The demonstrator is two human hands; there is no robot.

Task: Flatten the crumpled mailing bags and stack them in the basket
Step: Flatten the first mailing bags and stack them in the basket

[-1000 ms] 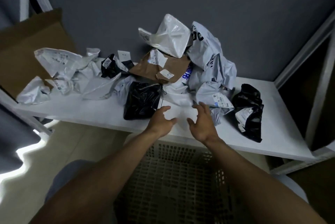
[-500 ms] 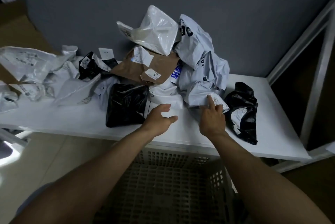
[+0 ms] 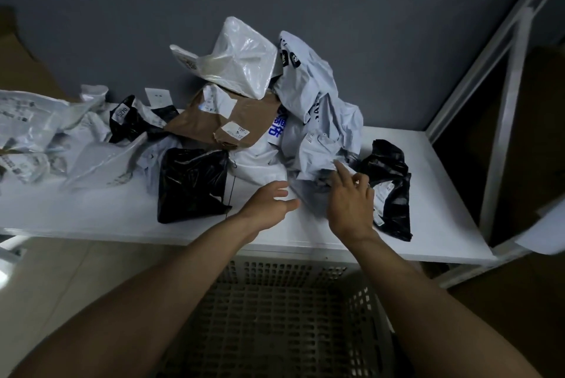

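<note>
Crumpled mailing bags are heaped on a white table [image 3: 428,194]. My right hand [image 3: 351,203] lies on the lower edge of a pale grey bag [image 3: 324,120], index finger straight, the other fingers curled on the plastic. To its left my left hand [image 3: 269,203] hovers just over the table, fingers relaxed and holding nothing, close to the same bag's edge. A black bag [image 3: 189,182] lies to the left, another black bag [image 3: 394,188] to the right. Below the table's front edge stands a white perforated basket [image 3: 376,310].
A brown paper bag [image 3: 214,123] and a translucent white bag [image 3: 238,59] top the heap against the grey wall. More white bags [image 3: 30,126] spread along the left. A white shelf frame [image 3: 504,96] rises at the right, and cardboard [image 3: 15,50] stands at the far left.
My right hand has reached further right and forward onto the pale grey bag's edge. The left hand stays beside it. The view has shifted to the right.
</note>
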